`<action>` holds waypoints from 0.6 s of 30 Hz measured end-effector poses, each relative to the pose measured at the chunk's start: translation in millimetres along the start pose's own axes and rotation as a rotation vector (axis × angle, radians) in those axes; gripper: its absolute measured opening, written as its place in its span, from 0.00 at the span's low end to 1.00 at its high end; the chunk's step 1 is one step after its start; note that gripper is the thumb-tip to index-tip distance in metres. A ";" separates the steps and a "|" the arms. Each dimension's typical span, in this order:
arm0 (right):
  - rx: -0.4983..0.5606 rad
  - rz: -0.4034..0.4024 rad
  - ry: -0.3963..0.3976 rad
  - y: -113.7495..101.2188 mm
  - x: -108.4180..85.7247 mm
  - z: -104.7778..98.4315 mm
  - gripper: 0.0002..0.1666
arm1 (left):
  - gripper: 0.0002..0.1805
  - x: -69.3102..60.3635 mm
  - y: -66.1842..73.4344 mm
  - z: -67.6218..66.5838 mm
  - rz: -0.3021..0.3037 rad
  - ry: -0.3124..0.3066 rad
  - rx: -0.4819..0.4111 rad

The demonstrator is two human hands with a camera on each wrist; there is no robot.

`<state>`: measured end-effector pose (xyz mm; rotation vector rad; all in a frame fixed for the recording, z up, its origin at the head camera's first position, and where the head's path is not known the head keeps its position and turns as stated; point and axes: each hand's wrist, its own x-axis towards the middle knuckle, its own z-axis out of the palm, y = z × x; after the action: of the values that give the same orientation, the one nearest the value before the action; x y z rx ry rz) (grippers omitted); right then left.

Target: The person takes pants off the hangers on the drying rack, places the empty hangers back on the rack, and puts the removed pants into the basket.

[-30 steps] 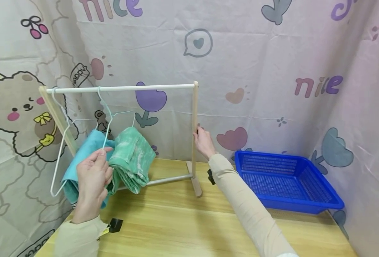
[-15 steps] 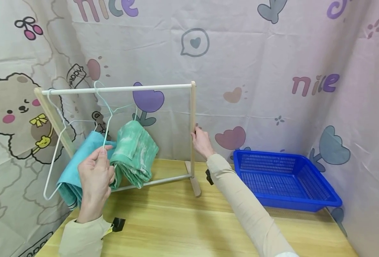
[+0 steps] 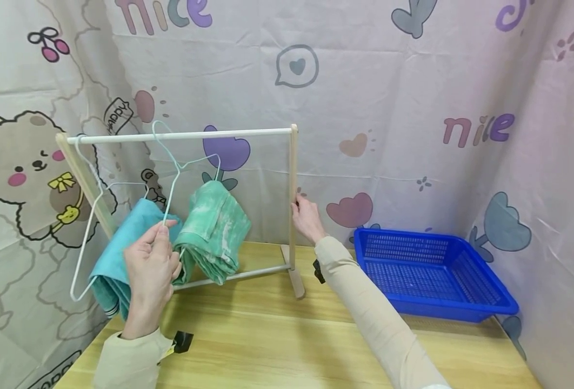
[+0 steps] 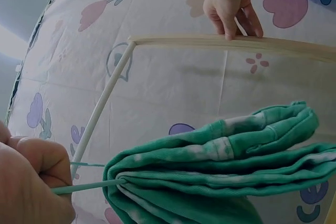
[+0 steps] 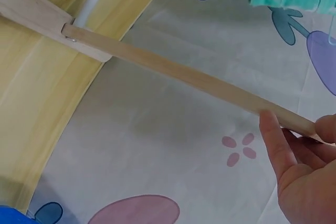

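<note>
Left hand, 8 o'clock in head view: pinches hanger. Right hand, near centre: grips rack post. Green cloth, 8 o'clock: hangs folded over hanger. Blue cloth: hangs at green cloth's 9 o'clock. Basket: sits on counter, 4 o'clock.

The pale mint wire hanger bearing the folded green-and-white tie-dyed garment has risen, its hook arching higher above the slim white rail, and shifted rightward, farther from the folded turquoise cloth; the left hand moved along.
</note>
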<state>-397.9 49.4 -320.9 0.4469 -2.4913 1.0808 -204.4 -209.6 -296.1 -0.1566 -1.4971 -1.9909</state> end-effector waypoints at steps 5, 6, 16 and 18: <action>0.014 0.020 0.004 0.3 -0.5 0.6 0.17 | 0.19 -2.1 -0.9 1.3 0.012 -0.008 -0.014; 0.016 0.027 0.006 0.4 -0.3 0.7 0.17 | 0.19 -2.2 -0.9 1.5 0.015 -0.011 -0.017; 0.022 0.044 0.002 2.3 0.9 2.7 0.16 | 0.19 -8.2 0.0 2.0 0.046 -0.031 -0.023; 0.033 0.050 0.009 2.8 0.7 3.0 0.16 | 0.18 -9.7 -0.6 2.6 0.050 -0.042 -0.019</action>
<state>-400.4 48.9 -324.1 0.3907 -2.4923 1.1420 -197.7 -203.1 -300.1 -0.2426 -1.4863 -1.9738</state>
